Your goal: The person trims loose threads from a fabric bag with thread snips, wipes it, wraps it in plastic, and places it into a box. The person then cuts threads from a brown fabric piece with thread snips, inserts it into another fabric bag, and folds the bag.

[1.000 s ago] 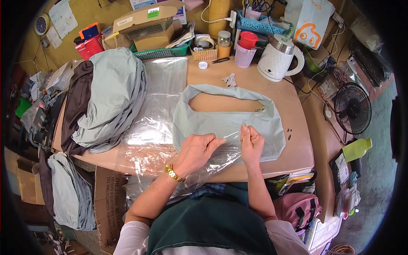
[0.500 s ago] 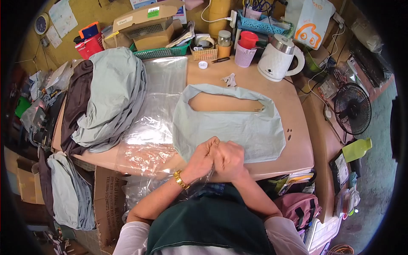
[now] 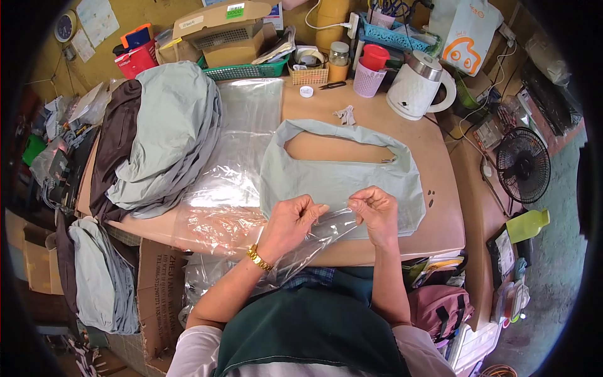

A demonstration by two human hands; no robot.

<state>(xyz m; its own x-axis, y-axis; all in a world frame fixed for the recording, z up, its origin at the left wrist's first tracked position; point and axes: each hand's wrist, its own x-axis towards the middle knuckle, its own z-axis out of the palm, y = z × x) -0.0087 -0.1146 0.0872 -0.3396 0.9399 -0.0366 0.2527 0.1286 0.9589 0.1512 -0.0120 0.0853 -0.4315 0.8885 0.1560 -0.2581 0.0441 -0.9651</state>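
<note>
Film of clear, crinkled plastic (image 3: 300,256), slanting up from lower left, is pinched by left hand (image 3: 290,224) and right hand (image 3: 378,217) before the pale grey-green fabric bag (image 3: 342,179), mid-frame, long axis left-to-right, right fingertips nearer its middle.

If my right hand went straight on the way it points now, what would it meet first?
Most likely the pale green shoulder bag, which lies ahead of and beneath your right hand. Its height above the fabric is unclear, so it might pass over.
</note>
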